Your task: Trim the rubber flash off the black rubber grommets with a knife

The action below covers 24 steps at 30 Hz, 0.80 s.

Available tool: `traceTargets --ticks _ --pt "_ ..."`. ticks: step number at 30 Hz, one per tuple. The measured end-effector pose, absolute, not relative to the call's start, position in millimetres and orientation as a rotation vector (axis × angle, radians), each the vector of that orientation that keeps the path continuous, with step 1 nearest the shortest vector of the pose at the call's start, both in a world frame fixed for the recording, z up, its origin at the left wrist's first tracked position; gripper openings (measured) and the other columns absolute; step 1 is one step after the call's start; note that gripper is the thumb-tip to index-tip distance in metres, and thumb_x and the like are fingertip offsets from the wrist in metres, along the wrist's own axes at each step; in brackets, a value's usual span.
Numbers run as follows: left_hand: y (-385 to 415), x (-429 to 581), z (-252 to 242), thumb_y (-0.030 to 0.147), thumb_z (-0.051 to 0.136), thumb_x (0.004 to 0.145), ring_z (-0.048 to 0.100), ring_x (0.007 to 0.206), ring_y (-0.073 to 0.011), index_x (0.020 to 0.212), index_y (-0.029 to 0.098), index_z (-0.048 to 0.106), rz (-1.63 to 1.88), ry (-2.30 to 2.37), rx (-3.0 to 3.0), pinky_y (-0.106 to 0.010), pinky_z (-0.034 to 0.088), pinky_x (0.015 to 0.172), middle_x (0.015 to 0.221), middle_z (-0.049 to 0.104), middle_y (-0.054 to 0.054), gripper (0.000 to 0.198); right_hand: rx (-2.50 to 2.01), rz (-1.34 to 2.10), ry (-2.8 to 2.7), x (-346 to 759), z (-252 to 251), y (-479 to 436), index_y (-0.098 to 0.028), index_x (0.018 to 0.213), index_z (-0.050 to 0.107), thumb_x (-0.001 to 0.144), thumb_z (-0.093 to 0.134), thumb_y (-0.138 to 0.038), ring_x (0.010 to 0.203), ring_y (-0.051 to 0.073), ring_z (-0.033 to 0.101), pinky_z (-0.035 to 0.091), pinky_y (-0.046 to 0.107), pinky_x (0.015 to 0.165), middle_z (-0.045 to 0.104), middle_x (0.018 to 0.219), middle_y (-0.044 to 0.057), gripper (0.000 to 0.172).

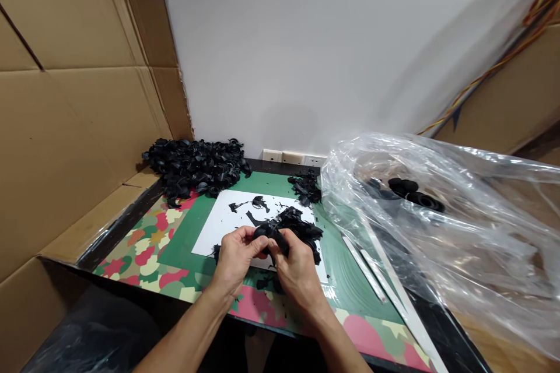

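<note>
Left hand (236, 253) and right hand (297, 268) together, both pinching one black rubber piece (268, 234) over white sheet (219, 221). Small heap (301, 226) just beside, likely yet to do. Big heap (196, 166) at back left of worktop (131, 256), likely done; few pieces in plastic bag (459, 233).

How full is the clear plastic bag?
Nearly empty: the clear plastic bag shows only a few black round parts inside.

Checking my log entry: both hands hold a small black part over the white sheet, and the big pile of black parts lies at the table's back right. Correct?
No: the head view shows the pile of black parts at the back left, by the cardboard. The rest holds.
</note>
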<state>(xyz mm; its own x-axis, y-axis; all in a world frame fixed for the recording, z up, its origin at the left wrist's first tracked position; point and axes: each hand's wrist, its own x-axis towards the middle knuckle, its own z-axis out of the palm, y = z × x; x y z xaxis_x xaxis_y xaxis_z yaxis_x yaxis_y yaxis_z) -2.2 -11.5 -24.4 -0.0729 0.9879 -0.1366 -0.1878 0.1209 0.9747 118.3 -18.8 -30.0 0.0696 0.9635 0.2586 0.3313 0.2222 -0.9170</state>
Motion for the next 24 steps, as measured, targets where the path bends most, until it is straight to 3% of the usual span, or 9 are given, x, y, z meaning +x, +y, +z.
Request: traceTargets --ticks 7,16,18,20,24 --pt "-17 -2 -29 0.030 0.077 0.060 0.049 0.060 -0.0128 0.054 0.017 0.061 1.465 1.365 1.263 -0.024 0.040 0.057 0.063 0.056 0.001 0.021 -1.359 0.665 -1.697 121 -27 -16 -0.023 0.065 0.042 0.072 0.048 -0.018 0.051 0.015 0.046 0.033 0.025 0.049 0.053 0.056 -0.001 0.010" --pt "-21 -19 -24 0.029 0.058 0.073 0.044 0.057 -0.0132 0.058 0.018 0.056 1.173 1.357 1.588 -0.025 0.034 0.055 0.057 0.049 0.003 0.019 -1.929 0.264 -2.009 132 1 -1 -0.018 0.084 0.051 0.080 0.051 -0.007 0.055 0.018 0.056 0.024 0.027 0.050 0.061 0.068 0.004 0.011" --pt "-28 -23 -25 0.033 0.060 0.074 0.046 0.060 -0.0133 0.061 0.017 0.059 1.111 1.261 1.614 -0.025 0.036 0.057 0.063 0.053 0.001 0.020 -2.074 0.223 -1.861 153 7 12 -0.015 0.086 0.053 0.086 0.048 -0.012 0.053 0.017 0.055 0.025 0.027 0.049 0.062 0.070 0.007 0.006" --pt "-31 -24 -27 0.036 0.063 0.073 0.042 0.054 -0.0121 0.060 0.017 0.058 1.045 1.283 1.514 -0.024 0.033 0.053 0.056 0.049 0.002 0.024 -2.046 0.016 -1.798 174 10 23 -0.013 0.093 0.056 0.086 0.050 -0.014 0.062 0.020 0.059 0.029 0.028 0.052 0.066 0.084 0.013 0.009" --pt "-24 -22 -28 0.042 0.071 0.065 0.039 0.053 -0.0107 0.060 0.015 0.060 1.097 1.267 1.289 -0.023 0.030 0.051 0.054 0.048 0.002 0.030 -1.855 0.144 -1.927 191 -1 28 -0.018 0.093 0.064 0.086 0.053 -0.020 0.072 0.024 0.065 0.038 0.029 0.058 0.070 0.081 0.009 0.013"
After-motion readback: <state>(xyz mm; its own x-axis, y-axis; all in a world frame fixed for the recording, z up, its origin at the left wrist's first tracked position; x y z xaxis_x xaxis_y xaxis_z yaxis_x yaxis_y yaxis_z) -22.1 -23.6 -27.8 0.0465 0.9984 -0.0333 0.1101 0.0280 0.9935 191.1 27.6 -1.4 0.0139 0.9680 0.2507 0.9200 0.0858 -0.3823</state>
